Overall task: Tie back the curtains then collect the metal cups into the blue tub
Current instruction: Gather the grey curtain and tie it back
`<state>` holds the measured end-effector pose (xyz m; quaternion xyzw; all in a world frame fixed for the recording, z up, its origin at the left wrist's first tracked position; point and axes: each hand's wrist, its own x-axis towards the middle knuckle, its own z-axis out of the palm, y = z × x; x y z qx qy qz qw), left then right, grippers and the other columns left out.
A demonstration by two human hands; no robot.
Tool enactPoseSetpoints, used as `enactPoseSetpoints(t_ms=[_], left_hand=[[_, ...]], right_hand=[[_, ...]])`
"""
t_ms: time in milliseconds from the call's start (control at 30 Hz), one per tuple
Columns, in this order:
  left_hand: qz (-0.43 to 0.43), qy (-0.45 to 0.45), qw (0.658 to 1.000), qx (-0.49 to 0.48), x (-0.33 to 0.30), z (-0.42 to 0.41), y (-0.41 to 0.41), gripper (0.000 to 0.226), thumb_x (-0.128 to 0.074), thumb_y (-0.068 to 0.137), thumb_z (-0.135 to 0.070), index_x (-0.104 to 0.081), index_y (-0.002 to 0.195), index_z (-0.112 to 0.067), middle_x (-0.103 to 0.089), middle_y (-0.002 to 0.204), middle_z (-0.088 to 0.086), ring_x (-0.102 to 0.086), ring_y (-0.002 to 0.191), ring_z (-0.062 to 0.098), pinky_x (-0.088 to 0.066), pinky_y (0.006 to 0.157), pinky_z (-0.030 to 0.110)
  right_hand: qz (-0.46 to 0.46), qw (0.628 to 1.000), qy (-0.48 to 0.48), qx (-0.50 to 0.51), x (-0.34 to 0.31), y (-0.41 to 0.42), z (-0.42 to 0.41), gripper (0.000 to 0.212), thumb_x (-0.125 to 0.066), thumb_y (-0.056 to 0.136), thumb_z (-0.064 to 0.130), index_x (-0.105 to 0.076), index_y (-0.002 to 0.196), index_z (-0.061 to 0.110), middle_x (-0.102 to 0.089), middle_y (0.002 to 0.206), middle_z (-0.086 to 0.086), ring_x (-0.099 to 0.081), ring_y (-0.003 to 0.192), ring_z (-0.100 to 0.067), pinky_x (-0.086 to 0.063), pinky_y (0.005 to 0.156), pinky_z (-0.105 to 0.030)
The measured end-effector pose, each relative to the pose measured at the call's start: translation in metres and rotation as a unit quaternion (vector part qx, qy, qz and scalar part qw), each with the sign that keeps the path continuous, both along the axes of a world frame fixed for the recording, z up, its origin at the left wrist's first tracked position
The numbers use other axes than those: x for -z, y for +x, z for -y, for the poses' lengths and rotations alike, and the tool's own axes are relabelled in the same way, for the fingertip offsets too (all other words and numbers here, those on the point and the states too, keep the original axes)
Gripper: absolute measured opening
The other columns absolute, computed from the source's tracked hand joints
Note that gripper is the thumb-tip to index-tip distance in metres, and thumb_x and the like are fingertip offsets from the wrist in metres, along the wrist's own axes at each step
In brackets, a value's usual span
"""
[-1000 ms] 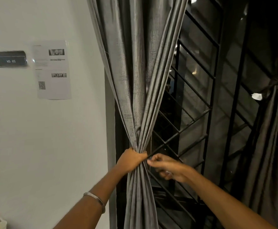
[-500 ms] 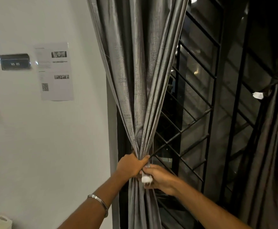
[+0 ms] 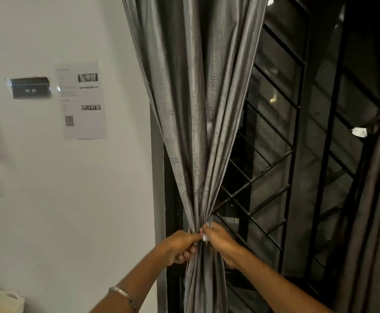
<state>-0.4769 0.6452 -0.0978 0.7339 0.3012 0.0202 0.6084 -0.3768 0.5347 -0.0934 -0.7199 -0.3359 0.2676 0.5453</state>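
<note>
A grey curtain (image 3: 198, 109) hangs in front of me, gathered into a narrow bunch at waist height. My left hand (image 3: 181, 246) pinches the bunch from the left with thumb and fingers. My right hand (image 3: 218, 241) holds the bunch from the right, its fingers closed round a small white tie-back piece (image 3: 206, 237) pressed against the folds. A second curtain (image 3: 378, 199) at the far right is tied back with a dark band and a white end piece (image 3: 359, 132). No metal cups or blue tub are in view.
A black window grille (image 3: 274, 177) with slanted bars stands behind the curtains. The white wall on the left carries a printed sheet (image 3: 82, 100) and a small black label plate (image 3: 30, 87). A pale basket rim (image 3: 1, 301) shows at the bottom left.
My right hand came in from the right with a white tie-back piece and now sits against the gathered folds. My left hand slid from a full grip to a fingertip pinch.
</note>
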Motion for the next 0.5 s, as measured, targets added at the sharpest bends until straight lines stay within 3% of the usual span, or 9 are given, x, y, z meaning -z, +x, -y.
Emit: enactPoseSetpoints(t_ms=[67, 133, 200, 267, 367, 500], left_hand=[[0.054, -0.1, 0.993, 0.011, 0.001, 0.006, 0.001, 0.036, -0.052, 0.098, -0.044, -0.063, 0.081, -0.015, -0.06, 0.065, 0.001, -0.044, 0.043, 0.004, -0.028, 0.033, 0.012], [0.099, -0.161, 0.982, -0.011, 0.004, 0.012, 0.005, 0.035, -0.049, 0.101, -0.038, -0.067, 0.093, -0.01, -0.068, 0.074, 0.006, -0.057, 0.05, 0.009, -0.041, 0.039, 0.015], [0.109, -0.149, 0.982, -0.05, 0.01, 0.02, 0.009, 0.034, -0.049, 0.1, -0.039, -0.067, 0.101, -0.011, -0.072, 0.081, 0.006, -0.066, 0.067, 0.014, -0.052, 0.054, 0.022], [0.115, -0.105, 0.984, -0.082, 0.014, 0.029, 0.013, 0.031, -0.047, 0.101, -0.041, -0.067, 0.103, -0.017, -0.072, 0.086, 0.001, -0.066, 0.081, 0.014, -0.052, 0.068, 0.027], [0.149, -0.144, 0.97, -0.123, 0.015, 0.033, 0.017, 0.03, -0.046, 0.101, -0.038, -0.067, 0.106, -0.017, -0.071, 0.088, 0.001, -0.063, 0.081, 0.014, -0.049, 0.07, 0.028], [0.191, -0.235, 0.943, -0.138, 0.018, 0.028, 0.027, 0.038, -0.046, 0.101, -0.039, -0.069, 0.11, -0.01, -0.074, 0.083, 0.006, -0.068, 0.065, 0.015, -0.053, 0.066, 0.032]], right_hand=[[0.018, 1.0, -0.004, -0.002, 0.001, 0.002, 0.001, 0.024, -0.038, 0.104, 0.023, -0.057, 0.096, 0.011, -0.06, 0.078, -0.006, -0.057, 0.075, -0.015, -0.048, 0.079, -0.034], [0.1, 0.995, -0.031, 0.007, 0.006, 0.007, 0.001, 0.03, -0.036, 0.104, 0.028, -0.057, 0.094, 0.01, -0.064, 0.076, -0.004, -0.061, 0.071, -0.015, -0.052, 0.081, -0.039], [0.217, 0.972, -0.077, 0.04, 0.009, 0.009, 0.002, 0.032, -0.037, 0.101, 0.035, -0.059, 0.095, 0.013, -0.068, 0.088, -0.005, -0.065, 0.081, -0.019, -0.055, 0.082, -0.043], [0.303, 0.945, -0.106, 0.063, 0.008, 0.006, 0.007, 0.032, -0.037, 0.1, 0.039, -0.06, 0.097, 0.017, -0.069, 0.095, -0.004, -0.066, 0.085, -0.022, -0.055, 0.077, -0.041], [0.4, 0.905, -0.119, 0.086, 0.005, 0.003, 0.013, 0.037, -0.035, 0.101, 0.041, -0.061, 0.101, 0.016, -0.07, 0.1, -0.007, -0.067, 0.09, -0.027, -0.052, 0.073, -0.036], [0.39, 0.909, -0.093, 0.111, 0.005, 0.002, 0.019, 0.031, -0.034, 0.102, 0.04, -0.054, 0.102, 0.017, -0.069, 0.097, -0.006, -0.066, 0.087, -0.026, -0.054, 0.072, -0.039]])
